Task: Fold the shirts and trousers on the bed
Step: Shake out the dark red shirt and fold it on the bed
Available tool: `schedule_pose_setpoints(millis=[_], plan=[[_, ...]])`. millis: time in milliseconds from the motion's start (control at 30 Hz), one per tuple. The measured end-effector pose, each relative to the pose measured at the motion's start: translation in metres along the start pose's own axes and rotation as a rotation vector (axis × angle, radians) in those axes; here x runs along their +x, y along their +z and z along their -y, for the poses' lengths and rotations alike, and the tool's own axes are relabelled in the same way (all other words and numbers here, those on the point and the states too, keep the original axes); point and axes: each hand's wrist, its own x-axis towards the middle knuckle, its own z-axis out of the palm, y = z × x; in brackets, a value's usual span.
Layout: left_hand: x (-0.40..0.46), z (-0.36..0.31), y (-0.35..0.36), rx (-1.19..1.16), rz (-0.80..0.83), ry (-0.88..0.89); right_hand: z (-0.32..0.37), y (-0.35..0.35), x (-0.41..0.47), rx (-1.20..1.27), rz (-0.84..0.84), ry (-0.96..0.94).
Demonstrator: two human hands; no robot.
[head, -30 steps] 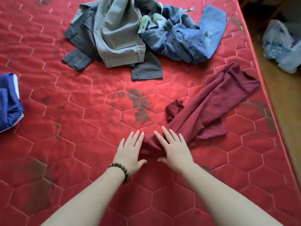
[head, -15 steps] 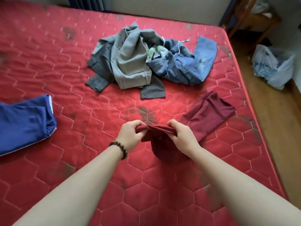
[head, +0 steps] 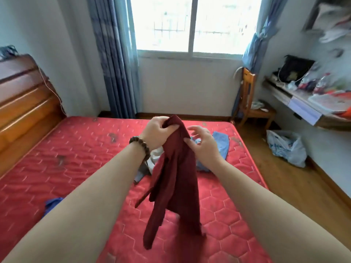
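1. We have raised the maroon garment (head: 175, 179) off the bed (head: 76, 149); half a second ago we were pinching it just above the mattress. We judge this a shake-out before folding.
2. Our left hand (head: 158, 132) is clamped on the garment's top edge, at 12 o'clock of the cloth.
3. Our right hand (head: 202, 144) sits at 3 o'clock of that edge: thumb touching the fabric, fingers spread, not clamped.
4. The garment hangs bunched between our forearms, its lower end near the mattress.
5. The unfolded pile (head: 220, 147) lies behind, partly hidden.
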Motion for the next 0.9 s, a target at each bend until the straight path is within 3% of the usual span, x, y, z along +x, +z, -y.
schedule_pose_setpoints(millis=[67, 200, 300, 433, 600, 700, 900], plan=[[0.001, -0.027, -0.015, 0.032, -0.03, -0.003, 0.039, -0.006, 0.005, 0.061, -0.118, -0.039], [-0.001, -0.068, -0.034, -0.039, -0.045, -0.016, 0.095, -0.003, 0.009, 0.222, 0.113, -0.096], [-0.005, -0.087, -0.05, -0.231, 0.054, -0.047, 0.114, -0.006, 0.023, 0.229, 0.089, -0.168], [-0.007, -0.103, -0.074, -0.225, 0.134, -0.03, 0.129, -0.014, 0.042, 0.32, 0.128, -0.158], [0.002, -0.117, -0.103, -0.13, -0.006, -0.017, 0.161, -0.017, 0.051, 0.517, 0.176, -0.067], [0.004, -0.126, -0.112, -0.124, -0.102, 0.033, 0.168, -0.024, 0.057, 0.473, 0.182, -0.057], [0.005, -0.14, -0.134, -0.002, -0.157, 0.129, 0.156, -0.04, 0.064, 0.301, 0.511, -0.117]])
